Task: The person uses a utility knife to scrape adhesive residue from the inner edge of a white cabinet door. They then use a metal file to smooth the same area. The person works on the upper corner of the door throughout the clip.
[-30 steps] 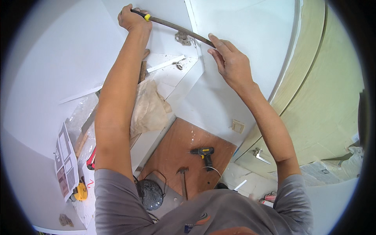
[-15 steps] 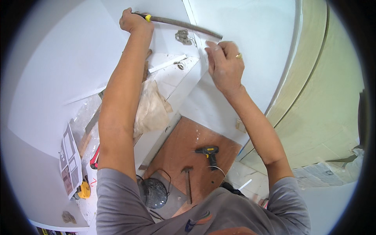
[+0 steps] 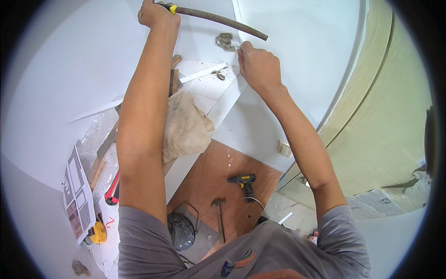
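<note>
2 hinges (image 3: 225, 41), 1 drill (image 3: 242, 180), 1 hammer (image 3: 218, 217), 1 tape measure (image 3: 97, 232).

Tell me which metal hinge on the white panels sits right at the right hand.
The upper hinge, beside the right hand and under the long tool; the other hinge lies lower, on the white board.

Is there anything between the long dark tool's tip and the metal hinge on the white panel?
Nothing visible blocks it. The left hand holds the long dark tool above the hinge, with bare white panel between them. The right hand sits beside the hinge, its fingertips at the hinge's right edge, not under the tool's tip.
</note>
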Motion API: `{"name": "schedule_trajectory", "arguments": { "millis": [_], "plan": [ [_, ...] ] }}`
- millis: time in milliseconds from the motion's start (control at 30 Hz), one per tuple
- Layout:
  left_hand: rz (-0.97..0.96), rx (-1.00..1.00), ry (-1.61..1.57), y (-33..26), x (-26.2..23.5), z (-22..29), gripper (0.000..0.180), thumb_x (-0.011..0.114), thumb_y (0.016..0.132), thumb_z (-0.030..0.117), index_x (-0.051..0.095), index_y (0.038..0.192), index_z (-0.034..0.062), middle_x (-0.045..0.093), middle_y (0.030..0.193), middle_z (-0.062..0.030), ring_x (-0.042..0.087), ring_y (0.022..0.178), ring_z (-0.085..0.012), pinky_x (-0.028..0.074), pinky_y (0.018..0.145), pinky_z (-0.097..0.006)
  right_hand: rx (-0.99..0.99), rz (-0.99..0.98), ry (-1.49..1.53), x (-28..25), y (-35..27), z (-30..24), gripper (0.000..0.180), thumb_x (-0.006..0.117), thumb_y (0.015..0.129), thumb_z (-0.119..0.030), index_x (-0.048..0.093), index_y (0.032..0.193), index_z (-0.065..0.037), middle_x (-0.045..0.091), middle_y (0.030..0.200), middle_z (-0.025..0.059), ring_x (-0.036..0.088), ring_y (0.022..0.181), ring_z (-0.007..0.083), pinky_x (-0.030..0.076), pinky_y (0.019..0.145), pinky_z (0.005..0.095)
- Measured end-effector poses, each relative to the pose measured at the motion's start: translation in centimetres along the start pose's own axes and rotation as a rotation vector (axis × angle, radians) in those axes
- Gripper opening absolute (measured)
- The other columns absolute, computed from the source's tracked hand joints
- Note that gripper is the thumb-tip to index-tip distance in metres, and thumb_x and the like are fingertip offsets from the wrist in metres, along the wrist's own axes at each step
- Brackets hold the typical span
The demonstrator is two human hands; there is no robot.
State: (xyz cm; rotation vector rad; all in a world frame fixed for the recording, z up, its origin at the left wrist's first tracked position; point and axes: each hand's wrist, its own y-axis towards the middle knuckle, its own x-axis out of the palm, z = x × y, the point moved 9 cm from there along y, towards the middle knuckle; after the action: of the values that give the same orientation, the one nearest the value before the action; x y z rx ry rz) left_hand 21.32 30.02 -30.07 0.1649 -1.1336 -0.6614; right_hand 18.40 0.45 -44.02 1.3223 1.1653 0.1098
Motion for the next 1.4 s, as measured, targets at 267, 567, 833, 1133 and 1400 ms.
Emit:
{"name": "schedule_trajectory", "arguments": {
  "millis": [267,567,833,1133,1400],
  "plan": [
    [0.014,0.039,0.077,1.0,-0.8,-0.1,0.019,0.063,0.090,0.020,0.053,0.078,0.0112,0.049,0.069,-0.0036,0.050,0.055,-0.0198,0.041,0.047,-0.039,-0.331,-0.015,0.303,0.5,-5.0,-3.1,0.029,0.061,0.102,-0.032,0.062,0.088,-0.006,0.068,0.069,0.0143,0.067,0.061,0.0365,0.052,0.057,0.0460],
    [0.051,0.000,0.139,-3.3,-0.5,-1.3,0.015,0.061,0.092,0.020,0.052,0.094,0.0082,0.052,0.081,-0.0066,0.054,0.067,-0.0241,0.046,0.058,-0.045,-0.132,0.544,0.046,-7.9,-4.1,1.6,0.023,0.080,0.088,-0.018,0.075,0.111,-0.015,0.072,0.108,-0.0006,0.063,0.099,0.0203,0.039,0.088,0.0401],
    [0.093,-0.096,0.259,-6.3,-1.3,-1.2,0.050,0.055,0.097,0.023,0.042,0.143,0.0097,0.055,0.127,-0.0120,0.058,0.109,-0.0273,0.052,0.090,-0.051,-0.134,0.581,-0.115,-5.3,-3.6,2.6,0.018,0.078,0.088,-0.017,0.076,0.107,-0.018,0.067,0.098,-0.0068,0.059,0.095,0.0153,0.034,0.088,0.0382],
    [0.155,-0.021,0.313,-6.3,-1.9,-0.4,0.035,0.058,0.097,0.018,0.049,0.127,0.0034,0.061,0.105,-0.0121,0.063,0.091,-0.0294,0.054,0.075,-0.050,-0.087,0.722,-0.164,-4.1,-3.3,2.3,0.011,0.073,0.089,-0.013,0.075,0.099,-0.019,0.061,0.090,-0.0069,0.055,0.089,0.0129,0.027,0.090,0.0368],
    [0.050,0.031,0.348,-5.9,-0.8,0.0,0.030,0.058,0.095,0.012,0.047,0.121,0.0040,0.058,0.091,-0.0101,0.061,0.073,-0.0264,0.052,0.065,-0.046,-0.084,0.780,-0.171,-2.6,-4.2,2.3,0.009,0.071,0.089,-0.010,0.073,0.094,-0.017,0.056,0.085,-0.0048,0.052,0.085,0.0132,0.027,0.088,0.0366]
  ]
}}
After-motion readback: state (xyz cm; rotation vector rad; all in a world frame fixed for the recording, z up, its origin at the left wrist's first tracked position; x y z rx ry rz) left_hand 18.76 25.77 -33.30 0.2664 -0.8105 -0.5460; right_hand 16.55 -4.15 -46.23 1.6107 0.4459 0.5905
